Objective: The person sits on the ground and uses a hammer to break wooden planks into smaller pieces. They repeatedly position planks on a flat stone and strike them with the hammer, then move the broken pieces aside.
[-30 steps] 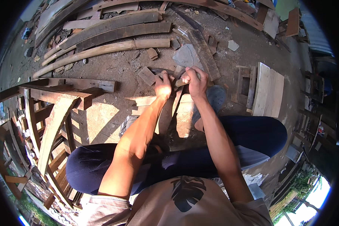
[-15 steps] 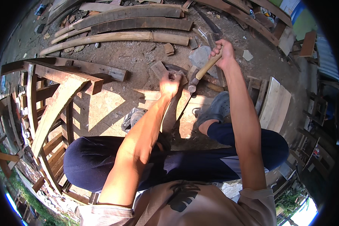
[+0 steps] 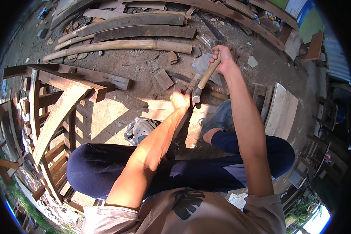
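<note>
My right hand (image 3: 221,59) is closed round the wooden handle of a hammer (image 3: 210,75). The hammer's metal head is low, close beside my left hand (image 3: 180,98). My left fingers are pinched together over the end of a narrow dark board (image 3: 182,125), which runs back toward me between my feet. What lies in the pinch is hidden. Just beyond the left hand lies a short wood offcut (image 3: 163,79) on the dirt. Under the hammer a grey stone (image 3: 202,63) and some dark wood pieces lie close together.
A slatted wooden frame (image 3: 66,113) stands at my left. Long planks and a bamboo pole (image 3: 117,45) lie across the far ground. A pale board (image 3: 281,111) rests to the right of my grey clog (image 3: 221,117). More scrap timber (image 3: 238,17) is piled at the far right.
My left hand has drawn back toward me, away from the wood offcut, and sits closer to the hammer head. The hammer and right hand have shifted slightly left and nearer.
</note>
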Demonstrator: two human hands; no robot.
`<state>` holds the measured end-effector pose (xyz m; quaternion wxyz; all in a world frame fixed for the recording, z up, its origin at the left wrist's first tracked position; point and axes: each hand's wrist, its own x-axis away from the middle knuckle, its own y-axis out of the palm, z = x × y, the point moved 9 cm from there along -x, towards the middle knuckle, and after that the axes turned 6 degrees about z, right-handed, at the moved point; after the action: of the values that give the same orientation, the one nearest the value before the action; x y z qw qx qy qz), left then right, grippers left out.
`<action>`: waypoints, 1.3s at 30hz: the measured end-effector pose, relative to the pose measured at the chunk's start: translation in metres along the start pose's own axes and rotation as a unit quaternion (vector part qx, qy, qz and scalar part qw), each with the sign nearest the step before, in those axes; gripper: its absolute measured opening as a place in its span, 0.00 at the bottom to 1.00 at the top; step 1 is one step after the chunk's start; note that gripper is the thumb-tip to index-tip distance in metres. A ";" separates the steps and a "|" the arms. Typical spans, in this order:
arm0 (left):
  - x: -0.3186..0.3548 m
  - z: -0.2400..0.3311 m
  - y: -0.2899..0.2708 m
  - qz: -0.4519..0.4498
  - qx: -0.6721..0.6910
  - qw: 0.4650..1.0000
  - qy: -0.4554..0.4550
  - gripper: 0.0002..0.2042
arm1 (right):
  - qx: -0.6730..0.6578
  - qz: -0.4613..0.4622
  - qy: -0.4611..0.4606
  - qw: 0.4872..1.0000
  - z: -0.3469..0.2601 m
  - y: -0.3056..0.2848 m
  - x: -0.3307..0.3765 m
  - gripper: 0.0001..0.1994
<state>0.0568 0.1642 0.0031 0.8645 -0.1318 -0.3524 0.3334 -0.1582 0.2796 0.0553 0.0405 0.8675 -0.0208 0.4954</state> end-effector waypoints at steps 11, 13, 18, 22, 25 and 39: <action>0.017 0.005 0.015 -0.050 -0.060 0.973 0.217 0.14 | -0.016 -0.015 -0.031 0.999 0.003 0.006 0.018 0.14; 0.019 0.010 0.015 -0.042 -0.049 0.961 0.270 0.19 | -0.022 -0.001 -0.059 0.998 0.005 0.006 0.025 0.11; 0.025 0.020 0.020 -0.014 -0.192 0.908 0.372 0.48 | -0.021 0.001 -0.081 0.996 0.001 0.006 0.035 0.10; 0.027 0.021 0.032 -0.003 -0.161 0.962 0.222 0.53 | 0.003 0.033 -0.113 0.993 -0.006 0.008 0.035 0.12; 0.030 0.015 0.041 -0.003 -0.092 0.979 0.180 0.48 | -0.015 0.021 -0.101 0.995 -0.009 0.004 0.026 0.12; 0.020 0.025 0.045 -0.045 -0.115 0.919 0.374 0.48 | -0.023 0.022 -0.076 0.997 -0.010 0.006 0.006 0.10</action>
<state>0.0280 0.2107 0.0104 0.9263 -0.3294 -0.0447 0.1773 -0.1638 0.2746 0.0659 0.0480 0.9009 -0.0548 0.4279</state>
